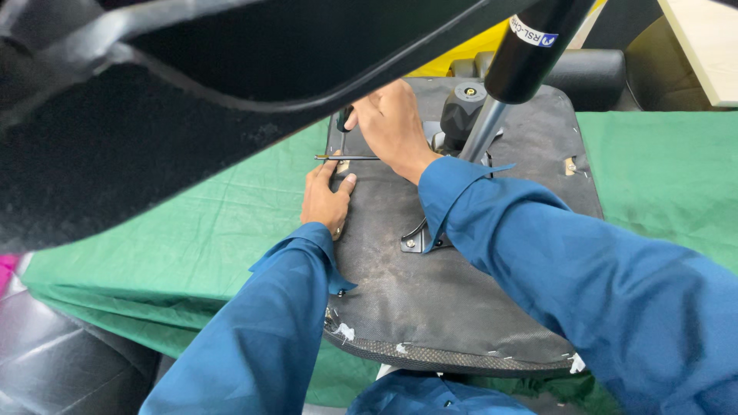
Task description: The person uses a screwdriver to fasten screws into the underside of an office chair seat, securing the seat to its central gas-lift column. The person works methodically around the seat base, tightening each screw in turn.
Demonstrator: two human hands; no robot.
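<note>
Nearest, at the bottom of the frame, two blue sleeves (584, 292) run up from the lower edge toward the centre. They lie over one upturned chair seat (430, 307), its underside a dusty black fabric, stapled along a frayed lower edge, filling the middle of the frame on a green cloth (192, 253) that covers the table.

Left of centre, the left hand (327, 201) lies flat on the seat's left edge, fingers extended and gripping nothing, fingertips just beside a small metal bracket.

Just above it, the right hand (393, 127) is closed around the dark handle of one screwdriver (346, 157), whose thin shaft lies level, pointing toward the left, above the left hand's fingertips.

One metal mounting plate (419, 240) shows at the centre, partly under the right sleeve. Beyond, a black gas cylinder (530, 46) rises to the upper right.

A black chair part (154, 100) fills the upper left, close to the camera.
</note>
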